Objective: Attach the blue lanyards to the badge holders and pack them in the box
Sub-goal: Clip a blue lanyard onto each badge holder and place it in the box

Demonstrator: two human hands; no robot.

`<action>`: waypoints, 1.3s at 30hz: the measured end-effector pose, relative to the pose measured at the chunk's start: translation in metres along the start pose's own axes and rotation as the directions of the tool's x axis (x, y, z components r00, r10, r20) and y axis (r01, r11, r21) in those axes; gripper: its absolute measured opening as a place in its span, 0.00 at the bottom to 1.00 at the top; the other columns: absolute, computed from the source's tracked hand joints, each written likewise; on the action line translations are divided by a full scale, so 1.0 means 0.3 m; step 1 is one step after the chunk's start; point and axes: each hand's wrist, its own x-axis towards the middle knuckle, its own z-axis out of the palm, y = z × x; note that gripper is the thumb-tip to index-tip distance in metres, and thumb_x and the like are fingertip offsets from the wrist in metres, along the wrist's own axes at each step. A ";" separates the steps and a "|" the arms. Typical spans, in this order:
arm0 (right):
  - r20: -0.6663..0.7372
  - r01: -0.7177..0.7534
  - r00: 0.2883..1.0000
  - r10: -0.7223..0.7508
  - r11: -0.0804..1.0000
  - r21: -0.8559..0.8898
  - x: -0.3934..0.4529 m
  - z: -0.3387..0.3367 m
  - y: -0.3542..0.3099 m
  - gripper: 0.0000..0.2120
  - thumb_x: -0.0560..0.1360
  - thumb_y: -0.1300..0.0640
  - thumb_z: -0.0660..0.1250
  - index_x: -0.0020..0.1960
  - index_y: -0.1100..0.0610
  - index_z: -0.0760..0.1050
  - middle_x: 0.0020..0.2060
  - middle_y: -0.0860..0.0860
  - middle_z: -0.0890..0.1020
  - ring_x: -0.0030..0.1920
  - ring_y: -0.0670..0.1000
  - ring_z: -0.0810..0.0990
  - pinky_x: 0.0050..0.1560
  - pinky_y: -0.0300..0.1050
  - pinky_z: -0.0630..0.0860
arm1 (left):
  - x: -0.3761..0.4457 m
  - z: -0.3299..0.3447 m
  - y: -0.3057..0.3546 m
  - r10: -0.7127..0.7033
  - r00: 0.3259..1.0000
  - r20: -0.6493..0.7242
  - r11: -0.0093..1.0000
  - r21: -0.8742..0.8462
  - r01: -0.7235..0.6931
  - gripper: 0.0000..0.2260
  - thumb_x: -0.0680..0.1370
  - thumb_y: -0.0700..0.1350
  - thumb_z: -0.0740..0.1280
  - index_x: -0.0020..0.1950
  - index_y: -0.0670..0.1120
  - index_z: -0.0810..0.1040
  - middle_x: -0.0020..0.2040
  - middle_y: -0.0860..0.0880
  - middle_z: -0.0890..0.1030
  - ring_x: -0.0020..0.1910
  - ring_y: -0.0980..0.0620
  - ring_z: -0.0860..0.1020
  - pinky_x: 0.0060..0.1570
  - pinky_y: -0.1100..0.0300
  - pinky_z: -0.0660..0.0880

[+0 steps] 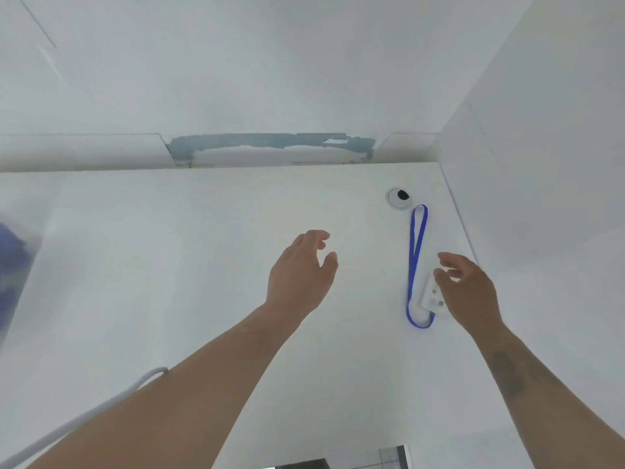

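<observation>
- While both bare forearms reached out over the white table [209,258], neither hand held anything.
- The left hand [299,274] hovered above the middle of the table with its fingers loosely spread and slightly bent, thumb apart from the rest, gripping nothing.
- The right hand [468,292] was at the right side of the table, fingers relaxed and parted; its fingertips lay over or just above the badge holder [429,294], and whether they touched it could not be told. No finger was curled round the holder.
- The badge holder, a small pale card sleeve, lay flat on the table near the right-hand wall [541,164], partly hidden under the right hand.
- A blue lanyard [413,262] lay stretched out in a long narrow loop on the table. Its far end reached almost to the round cable grommet [399,198], and its near end curled round below the badge holder. A small metal clip showed at the holder's near corner, but whether it was fastened to the holder was too small to tell.
- At the far left edge sat a blurred clear bag [15,265] with blue stuff inside, well apart from both hands.
- A pale cable [101,406] ran across the near left corner of the table, passing under the left forearm.
- Along the back wall a strip of chipped paint [270,143] showed bluish-grey just above the table's rear edge.
</observation>
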 end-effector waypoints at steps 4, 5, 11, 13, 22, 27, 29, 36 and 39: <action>0.117 -0.062 0.990 0.080 0.986 -0.154 0.120 -0.018 0.162 0.21 0.75 0.53 0.70 0.67 0.49 0.74 0.65 0.48 0.77 0.62 0.51 0.76 0.56 0.44 0.71 | 0.046 0.177 0.058 -0.056 0.989 0.139 0.998 0.020 0.054 0.15 0.80 0.52 0.60 0.67 0.56 0.69 0.58 0.60 0.77 0.51 0.56 0.77 0.51 0.58 0.75; 0.139 -0.048 0.987 0.076 0.980 -0.191 0.140 -0.019 0.179 0.24 0.73 0.53 0.73 0.68 0.49 0.73 0.66 0.49 0.76 0.64 0.52 0.75 0.59 0.46 0.71 | 0.052 0.206 0.070 -0.066 0.983 0.169 0.998 0.025 0.063 0.15 0.80 0.52 0.60 0.67 0.56 0.69 0.58 0.60 0.77 0.50 0.55 0.78 0.50 0.58 0.74; 0.286 0.058 0.956 0.061 0.918 -0.391 0.243 -0.004 0.239 0.37 0.67 0.48 0.78 0.73 0.48 0.67 0.67 0.50 0.73 0.66 0.55 0.70 0.65 0.52 0.70 | 0.104 0.413 0.148 -0.129 0.930 0.343 0.992 0.036 0.125 0.14 0.79 0.50 0.60 0.64 0.55 0.72 0.53 0.59 0.80 0.51 0.53 0.79 0.51 0.55 0.77; 0.307 0.104 0.951 0.037 0.896 -0.431 0.251 0.010 0.248 0.37 0.67 0.48 0.79 0.72 0.48 0.67 0.64 0.51 0.73 0.63 0.54 0.70 0.63 0.50 0.70 | 0.110 0.461 0.169 -0.145 0.912 0.384 0.989 0.034 0.143 0.14 0.79 0.50 0.61 0.64 0.55 0.72 0.53 0.58 0.80 0.51 0.52 0.79 0.52 0.55 0.78; 0.326 0.008 0.943 0.061 0.978 -0.207 0.329 -0.016 0.277 0.10 0.71 0.51 0.75 0.51 0.47 0.79 0.50 0.48 0.78 0.46 0.47 0.78 0.47 0.42 0.73 | 0.134 0.573 0.233 -0.173 0.860 0.480 0.984 0.052 0.168 0.16 0.77 0.51 0.63 0.65 0.55 0.72 0.56 0.56 0.81 0.50 0.52 0.80 0.51 0.54 0.79; 0.411 -0.257 0.906 0.100 0.902 0.348 0.322 -0.085 0.172 0.04 0.75 0.58 0.71 0.49 0.56 0.79 0.43 0.51 0.86 0.39 0.48 0.83 0.41 0.42 0.80 | 0.174 0.504 0.251 -0.216 0.904 0.368 0.961 -0.083 0.263 0.22 0.75 0.54 0.70 0.67 0.52 0.72 0.61 0.55 0.76 0.56 0.53 0.77 0.54 0.58 0.75; 0.455 -0.299 0.888 0.057 0.824 0.482 0.312 -0.110 0.113 0.03 0.76 0.59 0.70 0.48 0.57 0.78 0.40 0.51 0.85 0.39 0.48 0.82 0.40 0.42 0.78 | 0.202 0.435 0.263 -0.273 0.885 0.377 0.883 -0.267 0.386 0.22 0.75 0.52 0.72 0.67 0.50 0.71 0.60 0.53 0.78 0.54 0.53 0.79 0.52 0.58 0.76; 0.471 -0.333 0.878 -0.086 0.599 0.729 0.252 -0.136 -0.169 0.07 0.80 0.54 0.63 0.47 0.55 0.78 0.34 0.46 0.82 0.36 0.47 0.78 0.39 0.41 0.75 | 0.263 0.097 0.279 -0.190 0.848 0.494 0.604 -0.623 0.498 0.09 0.77 0.42 0.70 0.57 0.42 0.80 0.52 0.44 0.86 0.46 0.47 0.84 0.47 0.56 0.81; 0.456 -0.336 0.878 -0.146 0.490 0.804 0.226 -0.129 -0.302 0.22 0.81 0.40 0.55 0.55 0.55 0.79 0.48 0.48 0.85 0.50 0.49 0.81 0.54 0.45 0.72 | 0.263 -0.067 0.295 -0.103 0.862 0.496 0.532 -0.705 0.469 0.08 0.78 0.40 0.69 0.57 0.41 0.80 0.52 0.44 0.86 0.42 0.49 0.84 0.42 0.59 0.82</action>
